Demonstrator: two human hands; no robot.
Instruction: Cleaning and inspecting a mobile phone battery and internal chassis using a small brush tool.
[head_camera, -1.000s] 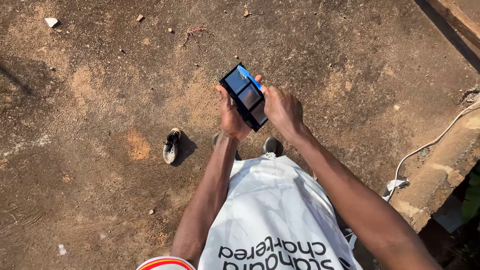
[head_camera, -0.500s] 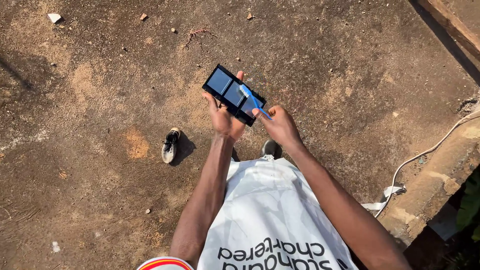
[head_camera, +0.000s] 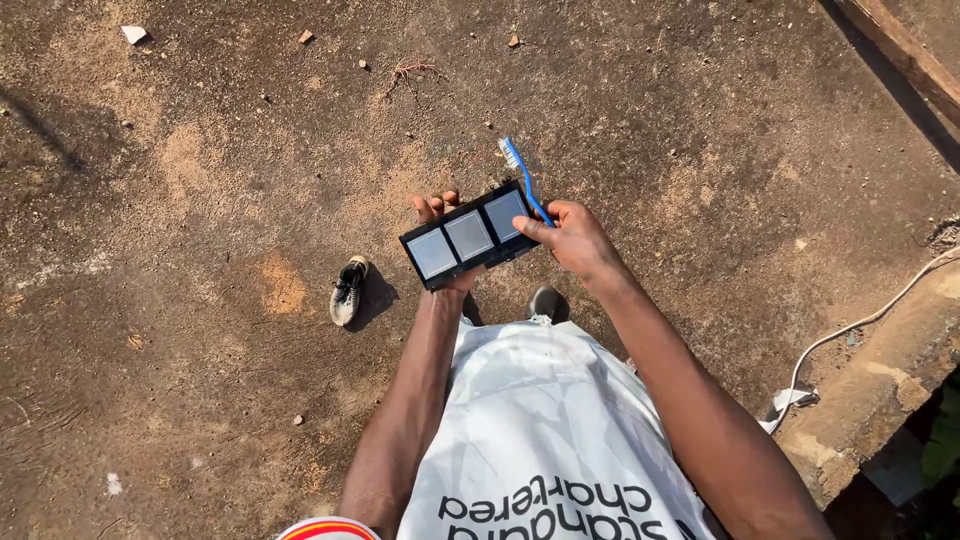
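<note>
A black rectangular panel (head_camera: 470, 236) with three grey square windows lies flat on my left hand (head_camera: 440, 208), whose fingertips show above its far edge. My right hand (head_camera: 575, 238) grips a blue toothbrush (head_camera: 522, 176) by its handle at the panel's right end. The white bristle head points up and away, past the panel's top right corner. Both arms reach forward over my white apron (head_camera: 545, 440).
I stand on rough brown concrete ground (head_camera: 200, 200) with small stones and debris. My shoes (head_camera: 347, 291) show below the panel. A white cable (head_camera: 860, 325) runs along a raised concrete kerb (head_camera: 880, 380) at the right.
The panel has turned from a steep diagonal to nearly level and now faces up. The toothbrush has lifted off the panel's face, its head now past the top right corner.
</note>
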